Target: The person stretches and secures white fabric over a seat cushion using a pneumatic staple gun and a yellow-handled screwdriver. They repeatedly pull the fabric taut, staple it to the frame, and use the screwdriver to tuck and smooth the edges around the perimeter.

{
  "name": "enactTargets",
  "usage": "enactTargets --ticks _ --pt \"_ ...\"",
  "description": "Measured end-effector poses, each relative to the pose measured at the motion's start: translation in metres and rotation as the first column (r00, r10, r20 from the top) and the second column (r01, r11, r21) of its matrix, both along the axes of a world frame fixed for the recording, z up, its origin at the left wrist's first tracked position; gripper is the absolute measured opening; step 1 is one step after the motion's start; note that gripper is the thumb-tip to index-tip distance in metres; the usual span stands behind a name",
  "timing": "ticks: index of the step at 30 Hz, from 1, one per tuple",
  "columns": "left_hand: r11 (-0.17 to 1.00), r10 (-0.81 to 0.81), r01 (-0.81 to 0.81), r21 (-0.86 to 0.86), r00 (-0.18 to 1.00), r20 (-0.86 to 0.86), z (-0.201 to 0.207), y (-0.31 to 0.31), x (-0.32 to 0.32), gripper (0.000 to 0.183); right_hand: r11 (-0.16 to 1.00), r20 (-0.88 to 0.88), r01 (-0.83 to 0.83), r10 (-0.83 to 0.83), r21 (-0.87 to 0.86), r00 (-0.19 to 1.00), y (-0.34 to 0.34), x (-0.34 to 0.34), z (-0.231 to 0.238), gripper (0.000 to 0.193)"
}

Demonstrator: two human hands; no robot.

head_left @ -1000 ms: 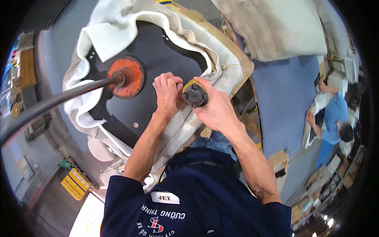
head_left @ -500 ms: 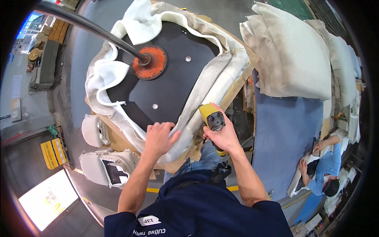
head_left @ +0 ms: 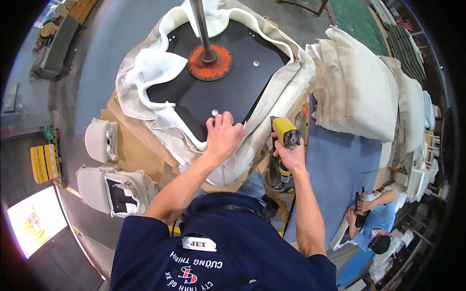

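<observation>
An upholstered seat piece (head_left: pixel 290 89) lies underside up, its dark base panel (head_left: pixel 233 92) framed by white padding (head_left: pixel 158 68) and beige fabric (head_left: pixel 133 104). My left hand (head_left: pixel 224 137) is at the panel's near edge, its bent fingers gripping the edge of the fabric and padding over the panel. My right hand (head_left: pixel 291 155) is wrapped around the handle of a yellow and black staple gun (head_left: pixel 284 130). The gun is just right of the seat piece's near corner, apart from the fabric.
A metal pole with an orange round foot (head_left: pixel 210 62) presses on the panel. Small covered cushions (head_left: pixel 101 140) lie at left on the cardboard-covered bench (head_left: pixel 133 145). Stacked beige cushions (head_left: pixel 357 87) stand on a blue table (head_left: pixel 335 165). A co-worker (head_left: pixel 376 220) bends over work at right.
The view has shifted, and the pole looks more upright. My left hand has gone from lying spread on the fabric to bent fingers at its edge. The staple gun stays in my right hand.
</observation>
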State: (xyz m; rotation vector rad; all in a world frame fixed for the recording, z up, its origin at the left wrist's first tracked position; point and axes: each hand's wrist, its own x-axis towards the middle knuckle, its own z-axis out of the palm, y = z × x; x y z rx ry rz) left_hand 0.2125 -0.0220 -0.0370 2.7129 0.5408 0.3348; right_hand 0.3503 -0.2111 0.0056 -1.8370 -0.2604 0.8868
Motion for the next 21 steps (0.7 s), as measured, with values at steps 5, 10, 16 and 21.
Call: enactTargets --ticks 5,10,16,21 --pt "0.988 0.072 -0.063 -0.143 0.996 0.058 -0.017 0.010 -0.011 0.022 0.976 -0.174 -0.136 0.107 -0.168 0.979 0.038 -0.015 0.038 0.050" --pt "0.991 0.100 -0.086 -0.104 0.984 0.145 -0.029 0.015 -0.014 0.028 0.930 -0.193 -0.274 0.231 -0.244 0.954 0.073 -0.021 0.042 0.041" --pt "0.988 0.101 -0.087 -0.128 0.989 0.111 -0.031 0.020 -0.014 0.036 0.893 -0.162 -0.346 0.310 -0.288 0.937 0.090 -0.024 0.047 0.044" --pt "0.986 0.100 -0.081 -0.147 0.987 0.127 -0.032 0.025 -0.019 0.033 0.900 -0.271 -0.326 0.250 -0.290 0.930 0.091 -0.024 0.051 0.067"
